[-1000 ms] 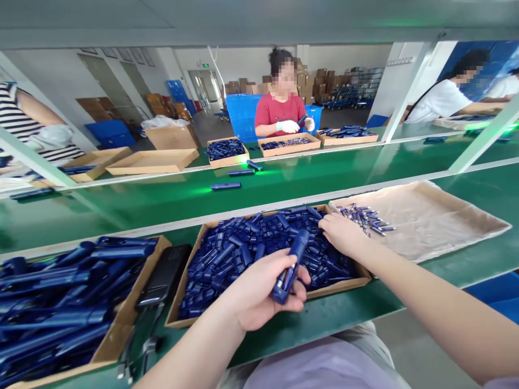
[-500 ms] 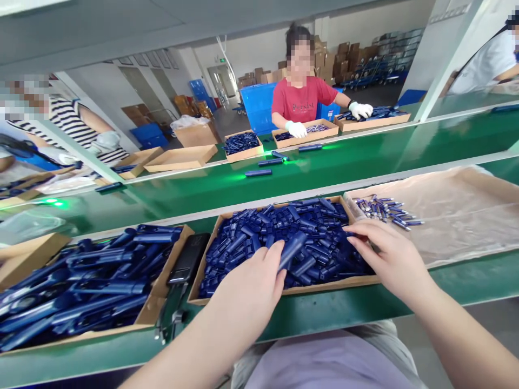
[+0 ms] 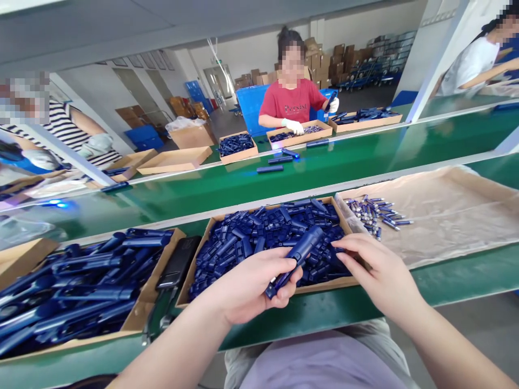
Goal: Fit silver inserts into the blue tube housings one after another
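Note:
My left hand (image 3: 259, 283) is closed around a dark blue tubular plastic casing (image 3: 305, 247), tilted with its rounded end up and to the right. A slot with a small light-coloured bit shows at its lower end. Beneath it lies a cardboard tray (image 3: 182, 296) heaped with small blue plastic parts (image 3: 243, 237). My right hand (image 3: 377, 265) hovers over the tray's right side, thumb and forefinger pinched near a small dark bit that I cannot make out. Beyond it, slim purple-and-silver pieces (image 3: 375, 210) lie in a plastic-lined tray (image 3: 450, 216).
At left stands a box of long blue casings (image 3: 97, 275), with a black power bank (image 3: 180, 262) and cables beside it. Behind runs a green conveyor (image 3: 203, 197) carrying several blue casings (image 3: 270, 169). Across it, a person in a red shirt (image 3: 294, 102) works with gloved hands.
My left hand has turned over, bringing the casing's slotted end into view. My right hand stays pinched near the tray. The co-worker opposite has lifted a blue piece; the conveyor lights went from green to blue.

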`<action>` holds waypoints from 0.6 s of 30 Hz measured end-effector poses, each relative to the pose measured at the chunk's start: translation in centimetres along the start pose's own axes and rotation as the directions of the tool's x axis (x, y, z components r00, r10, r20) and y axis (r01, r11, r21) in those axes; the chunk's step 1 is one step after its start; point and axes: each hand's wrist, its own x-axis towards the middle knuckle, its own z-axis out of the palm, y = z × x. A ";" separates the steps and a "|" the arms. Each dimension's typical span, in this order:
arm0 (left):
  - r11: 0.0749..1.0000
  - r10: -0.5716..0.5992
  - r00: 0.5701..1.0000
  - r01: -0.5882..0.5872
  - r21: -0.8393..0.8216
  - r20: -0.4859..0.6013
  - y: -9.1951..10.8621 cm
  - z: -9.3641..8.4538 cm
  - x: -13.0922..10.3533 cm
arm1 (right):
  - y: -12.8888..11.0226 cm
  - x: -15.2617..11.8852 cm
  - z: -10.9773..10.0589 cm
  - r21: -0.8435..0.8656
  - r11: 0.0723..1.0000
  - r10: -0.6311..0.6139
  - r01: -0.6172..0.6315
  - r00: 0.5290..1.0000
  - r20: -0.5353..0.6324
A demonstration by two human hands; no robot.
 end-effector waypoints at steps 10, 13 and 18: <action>0.978 0.203 0.979 -0.204 -0.052 -0.021 -2.0 0.5 2.0 | -2.5 1.1 0.4 0.501 0.796 0.422 -0.341 0.905 -0.054; 0.960 0.256 0.965 -0.260 -0.103 -0.053 -3.0 1.1 3.2 | -3.7 1.4 1.3 0.545 0.765 0.413 -0.343 0.910 -0.008; 0.938 0.269 0.961 -0.277 -0.210 -0.067 -3.8 1.8 3.7 | -4.2 0.9 2.3 0.431 0.824 0.361 -0.368 0.927 0.101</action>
